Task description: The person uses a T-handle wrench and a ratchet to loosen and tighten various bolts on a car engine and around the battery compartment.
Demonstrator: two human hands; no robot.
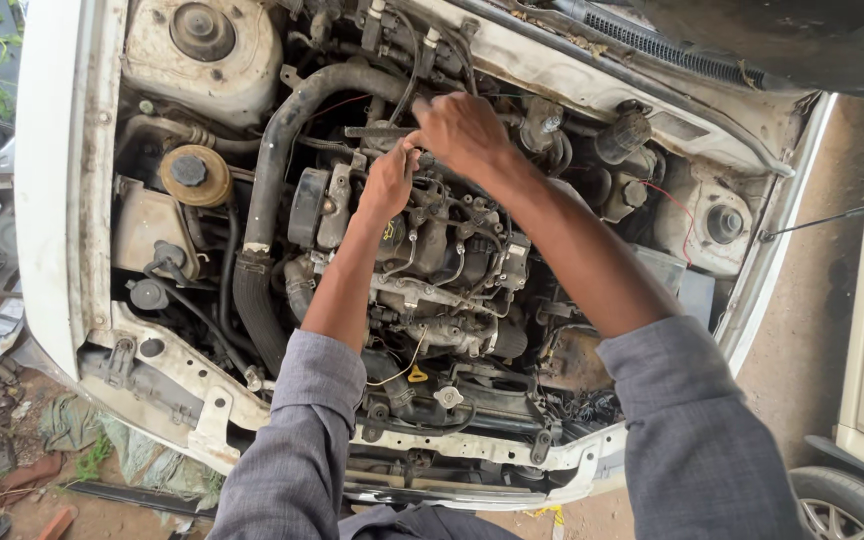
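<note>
1. Head view looks down into the open engine bay of a white car (52, 200), both arms in grey rolled sleeves reaching in.
2. Left hand (389, 182): fingers curled together, tips pinching something small near the rear of the grimy metal engine (432, 270) (the pinched item is too small to tell).
3. Right hand (464, 132): fingers bent and closed around a dark slim bar-like tool or fitting (377, 131) that pokes out to the left of the fist; exact kind unclear.
4. The two hands touch, or nearly so, just above the engine top, close to the firewall.
5. Thick black rubber hose (282, 140) curves just left of the hands and runs down toward the front.
6. Round brass-coloured reservoir cap (195, 174) sits well to the left.
7. Yellow dipstick loop (417, 375) is low at the engine front, well apart from both hands.
8. Another white vehicle's wheel (842, 510) shows at bottom right.
</note>
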